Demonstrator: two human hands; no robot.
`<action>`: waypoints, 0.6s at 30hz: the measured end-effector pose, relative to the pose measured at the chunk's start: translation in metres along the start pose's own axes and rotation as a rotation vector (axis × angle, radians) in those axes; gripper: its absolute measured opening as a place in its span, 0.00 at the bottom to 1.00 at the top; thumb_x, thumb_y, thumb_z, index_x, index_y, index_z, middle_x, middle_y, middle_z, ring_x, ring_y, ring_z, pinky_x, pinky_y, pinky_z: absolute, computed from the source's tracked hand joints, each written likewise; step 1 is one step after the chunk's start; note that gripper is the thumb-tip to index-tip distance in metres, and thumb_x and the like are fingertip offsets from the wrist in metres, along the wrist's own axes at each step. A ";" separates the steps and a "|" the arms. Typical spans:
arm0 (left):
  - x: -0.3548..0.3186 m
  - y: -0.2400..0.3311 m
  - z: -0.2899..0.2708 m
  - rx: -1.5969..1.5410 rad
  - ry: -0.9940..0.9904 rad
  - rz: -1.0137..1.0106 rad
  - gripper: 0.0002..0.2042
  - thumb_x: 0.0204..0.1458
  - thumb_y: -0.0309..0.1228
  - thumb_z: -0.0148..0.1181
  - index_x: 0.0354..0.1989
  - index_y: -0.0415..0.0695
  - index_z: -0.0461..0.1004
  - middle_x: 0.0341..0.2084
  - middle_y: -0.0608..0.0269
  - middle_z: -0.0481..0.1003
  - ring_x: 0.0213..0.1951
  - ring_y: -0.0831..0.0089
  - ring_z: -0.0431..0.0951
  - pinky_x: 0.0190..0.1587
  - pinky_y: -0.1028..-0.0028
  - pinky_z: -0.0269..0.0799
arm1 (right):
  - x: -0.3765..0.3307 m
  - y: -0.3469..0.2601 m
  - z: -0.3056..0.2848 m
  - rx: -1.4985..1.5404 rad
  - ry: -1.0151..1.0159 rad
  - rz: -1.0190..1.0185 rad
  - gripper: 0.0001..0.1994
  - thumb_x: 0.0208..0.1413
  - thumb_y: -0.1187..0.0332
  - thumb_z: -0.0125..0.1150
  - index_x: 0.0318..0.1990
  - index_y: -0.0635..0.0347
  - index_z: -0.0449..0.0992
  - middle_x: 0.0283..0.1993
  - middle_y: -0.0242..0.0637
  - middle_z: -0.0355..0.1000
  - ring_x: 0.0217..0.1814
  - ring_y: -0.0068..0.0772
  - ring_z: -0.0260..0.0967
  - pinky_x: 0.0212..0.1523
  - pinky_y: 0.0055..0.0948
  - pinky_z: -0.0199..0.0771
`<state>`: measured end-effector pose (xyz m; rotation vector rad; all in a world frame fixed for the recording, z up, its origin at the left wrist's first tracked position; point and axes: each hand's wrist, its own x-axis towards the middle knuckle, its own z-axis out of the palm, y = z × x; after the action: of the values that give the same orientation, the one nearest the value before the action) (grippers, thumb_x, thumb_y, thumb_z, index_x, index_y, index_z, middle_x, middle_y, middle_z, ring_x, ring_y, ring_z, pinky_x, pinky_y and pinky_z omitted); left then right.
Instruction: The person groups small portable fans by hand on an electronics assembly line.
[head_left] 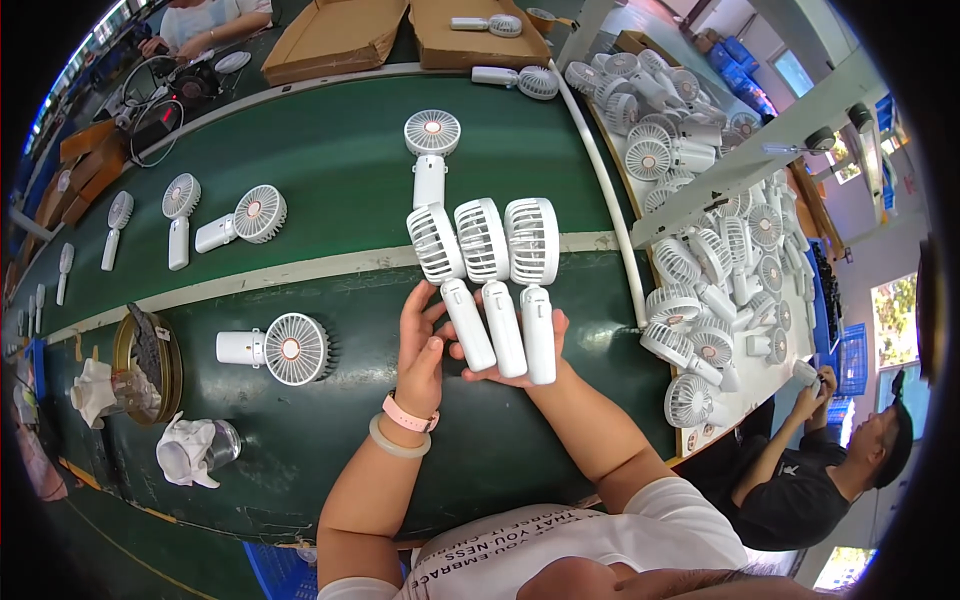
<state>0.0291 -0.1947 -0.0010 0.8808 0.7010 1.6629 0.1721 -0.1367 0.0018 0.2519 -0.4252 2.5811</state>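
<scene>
Three white handheld fans (pixel 500 325) stand side by side in front of me, heads up and handles toward me. Behind their handles my right hand (pixel 560 352) is wrapped, its thumb side showing at the right and fingertips at the left. My left hand (pixel 418 362) has its fingers curled beside the leftmost handle, thumb up, apparently steadying it; the contact is partly hidden. A pink watch band (pixel 409 413) and a pale bangle circle the left wrist. Just beyond the held fans, another handheld fan (pixel 430 150) lies on the green belt (pixel 330 140).
Several fans lie along the belt at left; one fan (pixel 293 349) rests on the near green ledge. A brass-coloured tin (pixel 172 370) and a cloth-topped jar (pixel 222 440) stand left. Many fans pile on the right-hand board (pixel 745 410), beyond a white pipe (pixel 600 170). Co-workers sit far left and right.
</scene>
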 end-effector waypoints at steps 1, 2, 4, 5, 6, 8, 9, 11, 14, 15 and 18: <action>0.001 0.000 0.000 -0.003 -0.018 0.023 0.36 0.52 0.44 0.50 0.64 0.42 0.41 0.58 0.53 0.54 0.51 0.66 0.66 0.55 0.66 0.59 | 0.000 0.000 0.000 0.002 -0.027 0.003 0.45 0.39 0.39 0.62 0.61 0.53 0.54 0.61 0.55 0.50 0.59 0.52 0.56 0.55 0.51 0.64; 0.000 0.000 0.000 -0.001 -0.017 0.021 0.36 0.52 0.44 0.50 0.64 0.42 0.41 0.58 0.53 0.54 0.51 0.66 0.66 0.55 0.66 0.59 | 0.000 0.000 0.000 0.006 -0.028 0.002 0.45 0.39 0.39 0.62 0.61 0.53 0.54 0.61 0.55 0.50 0.59 0.52 0.56 0.55 0.51 0.64; -0.003 0.001 0.001 -0.058 -0.034 -0.076 0.36 0.52 0.44 0.48 0.64 0.42 0.40 0.59 0.49 0.55 0.58 0.63 0.60 0.58 0.65 0.55 | 0.000 0.000 -0.002 0.026 -0.042 -0.004 0.45 0.39 0.38 0.61 0.61 0.53 0.54 0.61 0.54 0.51 0.59 0.52 0.55 0.55 0.51 0.64; -0.003 0.002 0.000 -0.058 -0.033 -0.079 0.36 0.52 0.44 0.48 0.64 0.42 0.40 0.59 0.49 0.55 0.58 0.63 0.60 0.58 0.65 0.55 | 0.000 0.000 -0.002 0.028 -0.041 -0.005 0.45 0.39 0.38 0.61 0.61 0.53 0.54 0.61 0.54 0.51 0.59 0.52 0.55 0.55 0.51 0.64; -0.003 0.002 -0.001 -0.058 -0.029 -0.088 0.36 0.51 0.43 0.49 0.64 0.43 0.40 0.58 0.48 0.55 0.58 0.62 0.60 0.58 0.65 0.55 | 0.000 0.000 -0.003 0.037 -0.037 -0.003 0.45 0.39 0.37 0.60 0.61 0.53 0.54 0.60 0.54 0.50 0.59 0.53 0.55 0.55 0.51 0.64; -0.003 0.003 -0.003 -0.059 -0.025 -0.100 0.36 0.51 0.42 0.49 0.65 0.43 0.40 0.58 0.48 0.55 0.57 0.62 0.61 0.58 0.65 0.55 | 0.000 0.001 -0.004 0.046 -0.031 -0.003 0.44 0.39 0.37 0.60 0.61 0.53 0.54 0.60 0.54 0.50 0.59 0.53 0.55 0.54 0.51 0.64; -0.003 0.003 -0.004 -0.082 -0.029 -0.096 0.36 0.51 0.40 0.51 0.65 0.44 0.40 0.57 0.50 0.57 0.53 0.66 0.64 0.54 0.68 0.59 | 0.000 0.002 -0.004 0.059 -0.025 -0.010 0.44 0.40 0.37 0.59 0.61 0.53 0.54 0.60 0.54 0.50 0.60 0.53 0.55 0.54 0.51 0.64; -0.003 0.003 -0.004 -0.106 -0.036 -0.094 0.36 0.50 0.38 0.52 0.65 0.45 0.40 0.56 0.52 0.58 0.48 0.70 0.68 0.50 0.70 0.62 | 0.000 0.003 -0.005 0.070 -0.018 -0.021 0.44 0.40 0.37 0.59 0.61 0.53 0.54 0.60 0.54 0.50 0.60 0.52 0.55 0.54 0.51 0.64; -0.002 0.004 -0.001 -0.130 -0.058 -0.095 0.36 0.49 0.36 0.53 0.65 0.45 0.40 0.56 0.51 0.59 0.49 0.69 0.68 0.49 0.71 0.63 | 0.000 0.002 -0.001 0.063 -0.011 -0.042 0.43 0.41 0.38 0.58 0.61 0.54 0.54 0.61 0.55 0.52 0.60 0.54 0.56 0.55 0.54 0.63; -0.002 0.004 -0.001 -0.155 -0.055 -0.111 0.36 0.49 0.35 0.52 0.65 0.45 0.40 0.56 0.51 0.59 0.50 0.69 0.67 0.49 0.72 0.63 | 0.000 0.003 0.003 0.067 -0.003 -0.060 0.41 0.42 0.40 0.58 0.61 0.54 0.55 0.61 0.55 0.52 0.60 0.55 0.57 0.55 0.55 0.62; -0.002 0.002 -0.004 -0.215 -0.056 -0.187 0.34 0.50 0.36 0.50 0.64 0.45 0.41 0.54 0.51 0.62 0.53 0.68 0.65 0.50 0.73 0.63 | -0.004 0.004 0.035 -0.086 0.218 -0.088 0.39 0.43 0.47 0.61 0.59 0.61 0.56 0.56 0.51 0.61 0.54 0.50 0.64 0.51 0.48 0.68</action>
<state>0.0252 -0.1976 -0.0017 0.6842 0.5378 1.5085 0.1766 -0.1538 0.0330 -0.0399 -0.4331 2.4636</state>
